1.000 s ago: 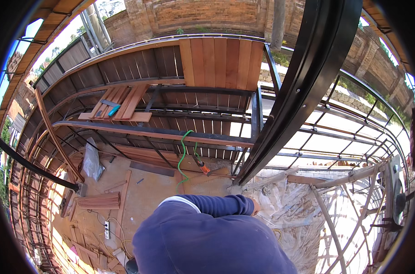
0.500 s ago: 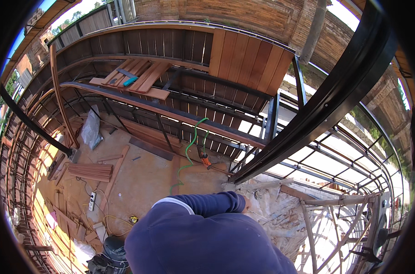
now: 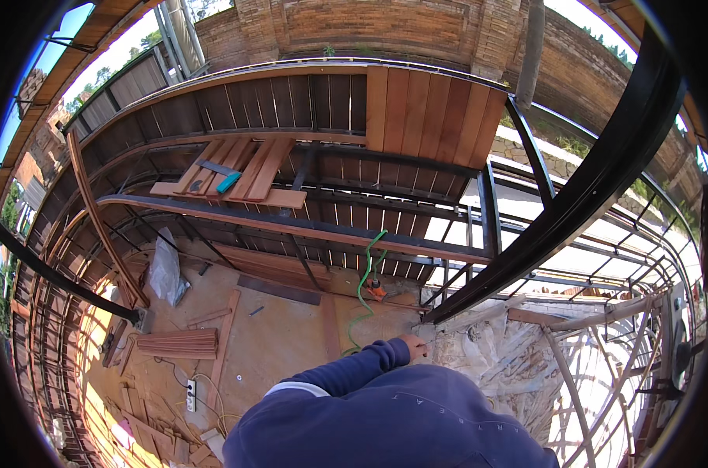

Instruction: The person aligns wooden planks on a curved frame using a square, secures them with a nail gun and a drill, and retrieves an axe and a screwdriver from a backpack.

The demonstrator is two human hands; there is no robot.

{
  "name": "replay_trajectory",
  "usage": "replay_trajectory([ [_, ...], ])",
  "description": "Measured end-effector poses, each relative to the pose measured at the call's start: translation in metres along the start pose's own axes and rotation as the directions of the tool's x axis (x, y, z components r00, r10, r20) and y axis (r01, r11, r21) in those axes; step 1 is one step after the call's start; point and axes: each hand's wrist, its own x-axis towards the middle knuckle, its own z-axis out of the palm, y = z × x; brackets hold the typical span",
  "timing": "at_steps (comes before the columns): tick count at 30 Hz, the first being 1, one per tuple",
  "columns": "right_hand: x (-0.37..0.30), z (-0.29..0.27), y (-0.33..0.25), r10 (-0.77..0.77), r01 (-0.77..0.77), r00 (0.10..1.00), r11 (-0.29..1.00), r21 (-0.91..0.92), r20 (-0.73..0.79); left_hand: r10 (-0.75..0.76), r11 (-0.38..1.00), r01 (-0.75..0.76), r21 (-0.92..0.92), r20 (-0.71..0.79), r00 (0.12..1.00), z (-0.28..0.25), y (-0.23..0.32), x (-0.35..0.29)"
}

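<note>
My left forearm, in a dark blue sleeve, lies bent across the front of my body. At its end my left hand (image 3: 415, 346) has its fingers curled together; something thin seems to stick out past the fingertips, too small to name. The hand is over the edge between the brown floor (image 3: 292, 324) and a pale crumpled plastic sheet (image 3: 486, 355). Beyond it, an orange and black tool (image 3: 377, 292) rests on the floor by a green coiled hose (image 3: 362, 292). My right hand is out of view, with my body covering that area.
A thick black metal beam (image 3: 580, 207) slants up at the right. Across from me, wooden planks (image 3: 241, 173) with a teal object (image 3: 228, 182) lie on a dark metal frame (image 3: 307, 222). Stacked boards (image 3: 178, 343) and a white power strip (image 3: 191, 395) are on the floor at left.
My view has shifted, so the frame and floor sit further right and lower in the picture. More of my left hand shows past the cuff, and it sits slightly further left.
</note>
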Motion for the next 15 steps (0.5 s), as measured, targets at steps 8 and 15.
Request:
replay_trajectory([
  [8, 0.004, 0.034, -0.038, 0.053, -0.053, 0.998, 0.998, -0.021, 0.027, -0.261, 0.903, 0.213, -0.373, -0.083, 0.962, -0.057, -0.049, -0.057],
  [15, 0.019, 0.071, -0.031, 0.115, -0.116, 0.992, 0.993, 0.009, 0.045, -0.156, 0.878, 0.076, -0.473, -0.133, 0.979, -0.035, -0.089, -0.059],
])
